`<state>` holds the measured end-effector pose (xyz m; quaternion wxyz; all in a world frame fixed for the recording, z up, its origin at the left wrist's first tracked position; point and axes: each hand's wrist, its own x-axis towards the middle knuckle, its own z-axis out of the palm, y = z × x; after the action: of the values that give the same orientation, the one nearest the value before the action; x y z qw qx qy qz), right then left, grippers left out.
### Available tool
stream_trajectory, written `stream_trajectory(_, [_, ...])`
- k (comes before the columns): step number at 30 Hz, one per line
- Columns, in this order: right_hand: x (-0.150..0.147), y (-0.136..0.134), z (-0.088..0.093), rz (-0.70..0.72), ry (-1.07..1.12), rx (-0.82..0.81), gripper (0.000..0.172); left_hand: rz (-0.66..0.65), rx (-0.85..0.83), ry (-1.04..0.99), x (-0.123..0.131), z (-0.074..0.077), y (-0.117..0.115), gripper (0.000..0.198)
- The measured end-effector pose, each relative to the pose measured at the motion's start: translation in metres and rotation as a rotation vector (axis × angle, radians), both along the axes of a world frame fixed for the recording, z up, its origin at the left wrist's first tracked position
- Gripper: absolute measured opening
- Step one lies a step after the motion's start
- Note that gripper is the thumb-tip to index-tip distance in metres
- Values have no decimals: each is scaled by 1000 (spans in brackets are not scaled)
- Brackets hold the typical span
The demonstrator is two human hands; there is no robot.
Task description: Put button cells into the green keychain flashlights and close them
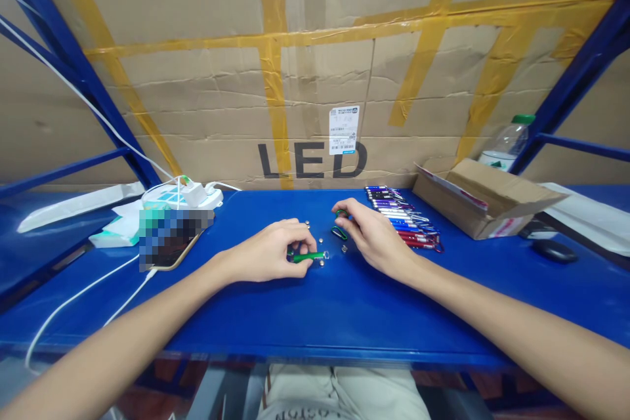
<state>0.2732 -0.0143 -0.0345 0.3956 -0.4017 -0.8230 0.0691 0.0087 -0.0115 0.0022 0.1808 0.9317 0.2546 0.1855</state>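
My left hand (273,252) rests on the blue table (315,315) with its fingers curled around a small green tube (308,256) that lies flat. My right hand (371,233) sits just to the right, its fingers bent over a small green part (340,214), with a green carabiner clip (338,233) lying under them. Several tiny silver button cells (321,241) are scattered between and around the two hands.
A row of several small coloured keychain lights (403,216) lies right of my right hand. An open cardboard box (485,200) and a plastic bottle (506,141) stand at the right. A phone (170,243), a power strip (182,195) and white cables lie at the left. Taped cardboard forms the back wall.
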Motion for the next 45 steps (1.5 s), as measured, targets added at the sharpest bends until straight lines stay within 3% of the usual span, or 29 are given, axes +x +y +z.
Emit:
stream_trajectory(10, [1,2,-1,52,-61,-27,10,-70,-92,101,0,-2,-5,11])
stream_trajectory(19, [1,-3,-1,25,-96,-106,11,164,-20,-58,0,-9,5,17])
stream_trajectory(25, [-5,-16,8,17,-73,-193,8,212,8,-108,-1,-15,8,25])
stream_trajectory(32, [-7,-19,10,49,-95,-119,15,231,16,-154,0,-16,10,24])
stream_trajectory(45, [-9,-18,11,30,-99,-43,11,239,32,-194,1,-17,10,22])
